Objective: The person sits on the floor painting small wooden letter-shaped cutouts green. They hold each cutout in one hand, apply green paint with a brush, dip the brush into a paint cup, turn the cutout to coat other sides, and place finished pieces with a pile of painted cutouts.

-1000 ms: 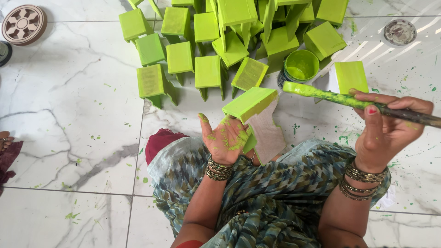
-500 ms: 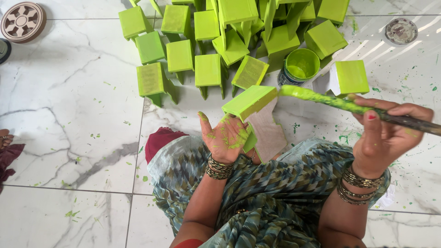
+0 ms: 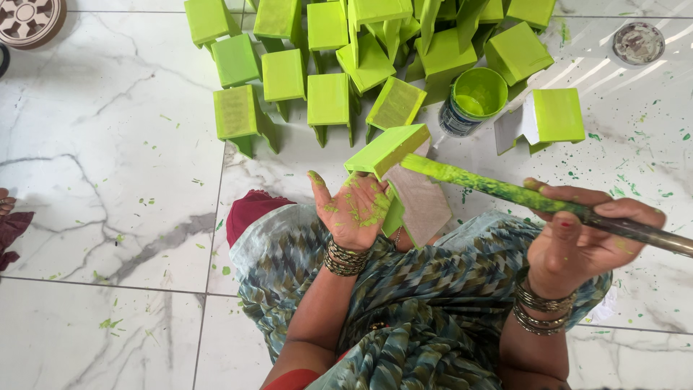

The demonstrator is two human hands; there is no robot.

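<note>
Paint-smeared left hand (image 3: 355,209) under boxy green stool (image 3: 388,149), brush (image 3: 505,193) alongside.

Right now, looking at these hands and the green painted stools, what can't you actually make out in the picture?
- Head view: the brush tip is hidden against the small stool in the left hand, and its handle runs off the right edge.
- The stool's far side and legs are hidden by the left hand's grip.
- The pile of green stools is cut off by the top edge.
- How much paint is in the can cannot be told.

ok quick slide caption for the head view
Left hand holds a small green stool while the right hand brushes it with a paint-coated brush.
</note>
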